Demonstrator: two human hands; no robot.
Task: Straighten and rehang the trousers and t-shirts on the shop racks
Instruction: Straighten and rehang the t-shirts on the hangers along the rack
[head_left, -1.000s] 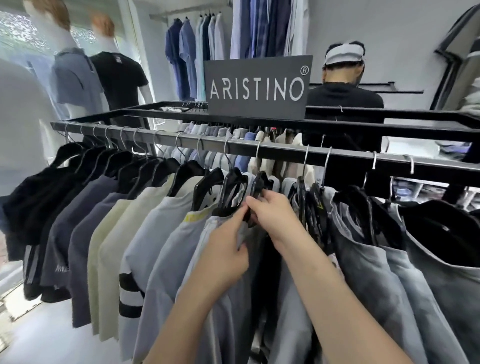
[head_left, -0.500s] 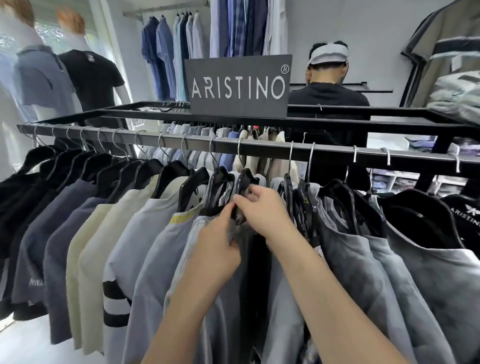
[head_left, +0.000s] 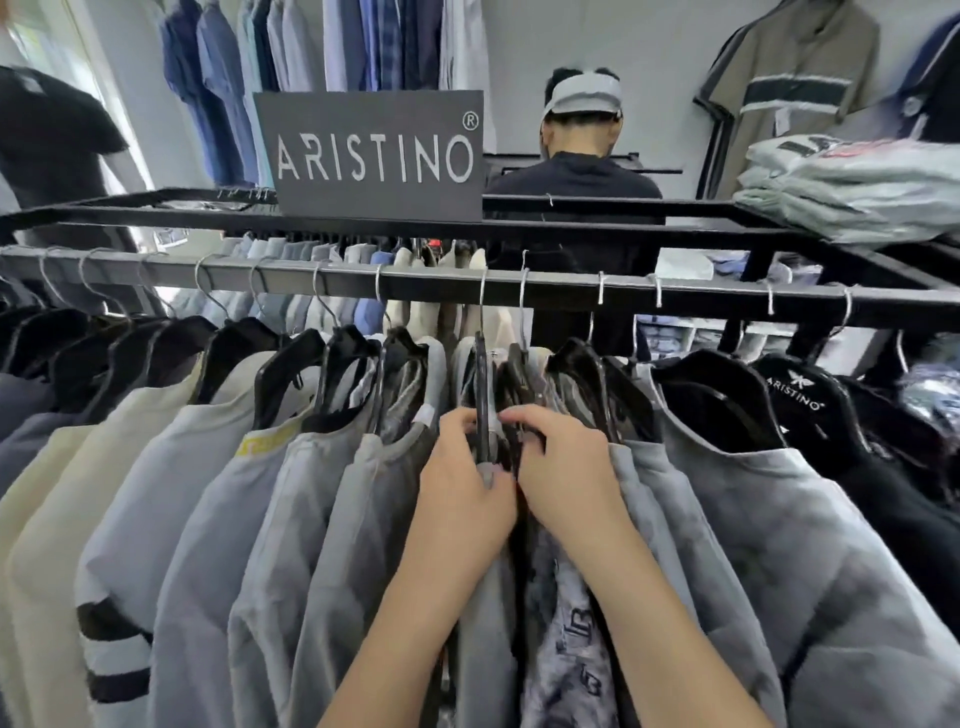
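Observation:
A black rail (head_left: 571, 291) carries a tight row of t-shirts on black hangers: cream ones (head_left: 67, 499) at the left, grey ones (head_left: 218, 499) in the middle, grey and black ones at the right. My left hand (head_left: 462, 488) and my right hand (head_left: 566, 467) meet at the middle of the row. Both pinch the neck of one grey t-shirt (head_left: 485, 613) on a thin black hanger (head_left: 482, 395). The shirts on either side are pushed apart around my hands.
A dark ARISTINO sign (head_left: 376, 153) stands on the rack's top frame. Behind the rack a person (head_left: 576, 176) in black faces away. Folded grey shirts (head_left: 852, 187) lie on the top frame at the right. Shirts hang on the back wall.
Both hands have shifted right along the row to another hanger, and the left hand has risen to the collar beside the right. The view has moved closer and rightward.

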